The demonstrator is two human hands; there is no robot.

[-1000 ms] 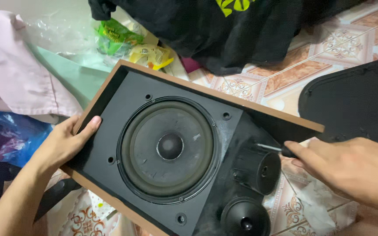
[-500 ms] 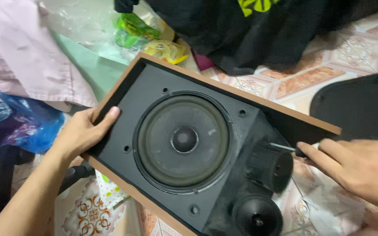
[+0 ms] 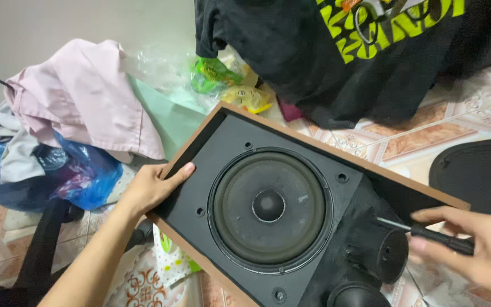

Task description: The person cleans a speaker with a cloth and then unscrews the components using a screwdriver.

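Observation:
A wooden speaker box point(image 3: 211, 122) with a black front panel lies face up on the floor. A large round driver cone point(image 3: 269, 206) fills its middle. My left hand point(image 3: 152, 187) rests on the box's left edge, thumb on the black panel. My right hand point(image 3: 473, 250) grips a black-handled screwdriver point(image 3: 439, 237); its metal tip points at the panel next to a small black tweeter horn point(image 3: 379, 253). A second round port point(image 3: 356, 295) shows at the bottom edge.
A black printed shirt point(image 3: 348, 57) lies beyond the box. Pink cloth point(image 3: 80, 102) and a blue plastic bag point(image 3: 80, 176) pile up at the left. Snack packets point(image 3: 228, 82) lie behind the box. A black grille panel point(image 3: 478, 170) sits at the right on the patterned floor tiles.
The view has shifted, so the speaker box sits further right and lower in the picture. My left hand stays on the box edge; my right hand keeps the screwdriver by the tweeter.

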